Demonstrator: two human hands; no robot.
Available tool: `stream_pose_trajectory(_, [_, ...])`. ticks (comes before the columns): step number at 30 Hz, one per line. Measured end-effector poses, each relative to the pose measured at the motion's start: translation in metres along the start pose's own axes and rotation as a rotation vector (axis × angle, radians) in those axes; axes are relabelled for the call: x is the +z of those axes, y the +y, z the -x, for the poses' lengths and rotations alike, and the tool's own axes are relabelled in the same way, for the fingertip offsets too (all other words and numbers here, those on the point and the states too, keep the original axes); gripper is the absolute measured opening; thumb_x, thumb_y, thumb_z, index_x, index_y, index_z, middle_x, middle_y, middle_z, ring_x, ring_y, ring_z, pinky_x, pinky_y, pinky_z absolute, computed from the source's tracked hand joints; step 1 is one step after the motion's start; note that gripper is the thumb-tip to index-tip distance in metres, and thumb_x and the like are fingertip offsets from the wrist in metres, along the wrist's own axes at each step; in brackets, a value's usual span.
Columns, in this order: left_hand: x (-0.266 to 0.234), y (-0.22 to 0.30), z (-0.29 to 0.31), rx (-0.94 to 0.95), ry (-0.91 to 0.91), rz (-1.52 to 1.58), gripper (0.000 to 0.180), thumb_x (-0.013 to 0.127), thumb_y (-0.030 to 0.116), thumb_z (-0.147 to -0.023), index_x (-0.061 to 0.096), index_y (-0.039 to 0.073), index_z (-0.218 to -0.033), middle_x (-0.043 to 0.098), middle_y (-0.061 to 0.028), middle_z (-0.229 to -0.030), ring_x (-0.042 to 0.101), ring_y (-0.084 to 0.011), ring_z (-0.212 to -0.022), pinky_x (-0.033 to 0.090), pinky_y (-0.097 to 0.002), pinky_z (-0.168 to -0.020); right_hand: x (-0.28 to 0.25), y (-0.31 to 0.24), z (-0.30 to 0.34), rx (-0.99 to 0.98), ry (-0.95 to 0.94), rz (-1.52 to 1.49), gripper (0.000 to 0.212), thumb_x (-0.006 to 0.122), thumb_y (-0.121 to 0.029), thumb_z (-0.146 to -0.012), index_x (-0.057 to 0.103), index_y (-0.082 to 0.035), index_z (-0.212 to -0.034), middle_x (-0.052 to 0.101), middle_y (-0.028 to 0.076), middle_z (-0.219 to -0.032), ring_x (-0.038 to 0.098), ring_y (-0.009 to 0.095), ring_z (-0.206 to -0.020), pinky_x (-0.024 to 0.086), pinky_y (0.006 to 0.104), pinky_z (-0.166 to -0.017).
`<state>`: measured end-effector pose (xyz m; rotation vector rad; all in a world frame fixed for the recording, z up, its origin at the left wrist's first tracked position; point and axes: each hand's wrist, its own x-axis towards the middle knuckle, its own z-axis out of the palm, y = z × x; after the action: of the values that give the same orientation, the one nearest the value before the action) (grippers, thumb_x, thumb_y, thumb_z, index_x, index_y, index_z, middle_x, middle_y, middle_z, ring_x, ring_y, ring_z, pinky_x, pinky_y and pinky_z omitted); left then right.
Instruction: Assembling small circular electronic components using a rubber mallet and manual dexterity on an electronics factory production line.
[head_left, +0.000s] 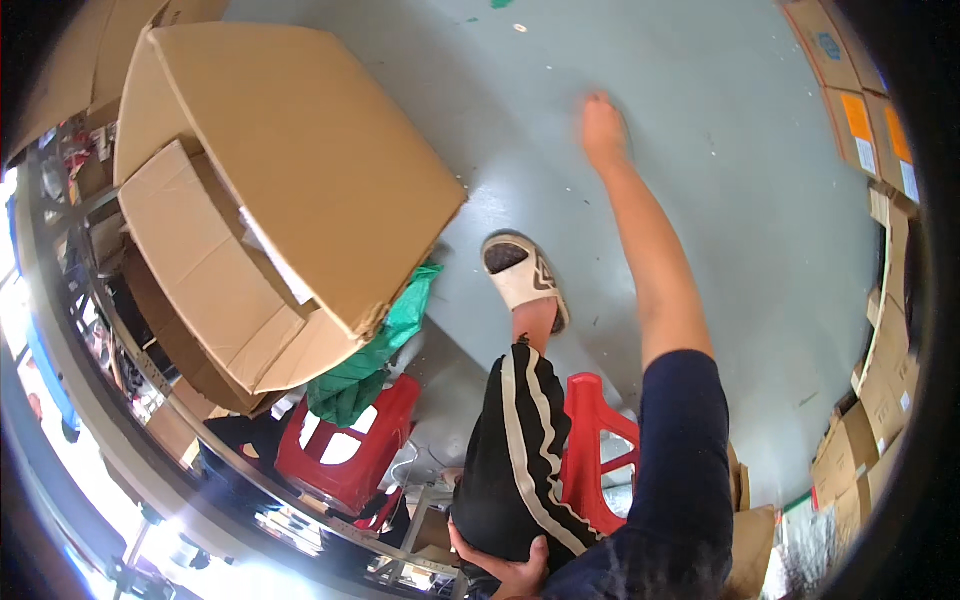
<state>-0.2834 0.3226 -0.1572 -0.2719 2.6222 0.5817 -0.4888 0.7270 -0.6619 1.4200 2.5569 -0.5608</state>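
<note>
A smooth grey floor (pixel 760 280) spread across most of the view, a few pale specks scattered over it. At upper left a large brown cardboard box (pixel 310 150) stood tilted, its flaps folded outward toward the lower left. Behind it a loaded metal rack (pixel 215 443) curved along the left rim, while brown cartons (pixel 848 448) lined the right rim. The person's black trousers (pixel 490 440), striped in white along the leg, covered the lower middle, directly beneath the left hand. To the right of that leg, a dark blue sleeve (pixel 685 440) ended above the elbow of the outstretched right arm. One red stool (pixel 395 420) stood below the box; a second red stool (pixel 583 420) showed between the trousers and the sleeve. Green plastic (pixel 400 320) hung between the box and the first stool. A pale slipper (pixel 520 280) covered the foot. The left hand (pixel 505 572) lay with thumb and fingers spread over the trousers. The right hand (pixel 603 130), blurred, was above the floor; its grip could not be made out.
</note>
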Motion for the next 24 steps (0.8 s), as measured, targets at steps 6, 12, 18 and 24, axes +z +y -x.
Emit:
stream_pose_trajectory(6, [0.000, -0.013, 0.003, 0.129, -0.028, 0.060, 0.131, 0.089, 0.052, -0.070, 0.013, -0.004, -0.160, 0.027, -0.0259, -0.157, 0.032, -0.0390, -0.145, 0.024, -0.0510, -0.121, -0.040, 0.079, 0.108, 0.294, -0.345, -1.571, 0.013, 0.062, -0.006, -0.096, 0.069, -0.001, -0.106, 0.070, 0.009, -0.108, 0.067, 0.017, -0.092, 0.054, 0.0331, -0.080])
stream_pose_trajectory(12, [-0.020, 0.001, -0.010, 0.066, 0.211, 0.105, 0.101, 0.082, 0.028, -0.083, 0.024, -0.004, -0.160, 0.035, -0.0233, -0.158, 0.035, -0.0361, -0.147, 0.022, -0.0449, -0.124, -0.223, -0.083, 0.333, 0.191, -0.911, -2.229, 0.029, 0.076, -0.008, -0.087, 0.069, -0.006, -0.115, 0.069, 0.009, -0.109, 0.068, 0.018, -0.079, 0.055, 0.0282, -0.055])
stream_pose_trajectory(18, [-0.034, -0.041, -0.013, 0.027, 0.267, 0.335, 0.076, 0.074, 0.030, -0.096, 0.038, -0.008, -0.151, 0.045, -0.0288, -0.150, 0.042, -0.0426, -0.143, 0.032, -0.0462, -0.121, -0.358, -0.151, 0.428, -0.587, -1.439, -2.218, 0.018, 0.078, -0.014, -0.094, 0.064, -0.002, -0.096, 0.059, 0.011, -0.104, 0.062, 0.012, -0.068, 0.051, 0.0215, -0.050])
stream_pose_trajectory(24, [-0.208, -0.012, 0.103, 0.571, 0.457, 0.723, 0.042, 0.054, 0.023, -0.103, 0.060, -0.003, -0.135, 0.063, -0.0228, -0.136, 0.058, -0.0381, -0.131, 0.042, -0.0456, -0.112, -0.426, -0.191, 0.566, -0.944, -1.801, -1.944, 0.006, 0.071, 0.002, -0.088, 0.066, 0.002, -0.091, 0.061, 0.016, -0.104, 0.063, 0.017, -0.067, 0.054, 0.0255, -0.053])
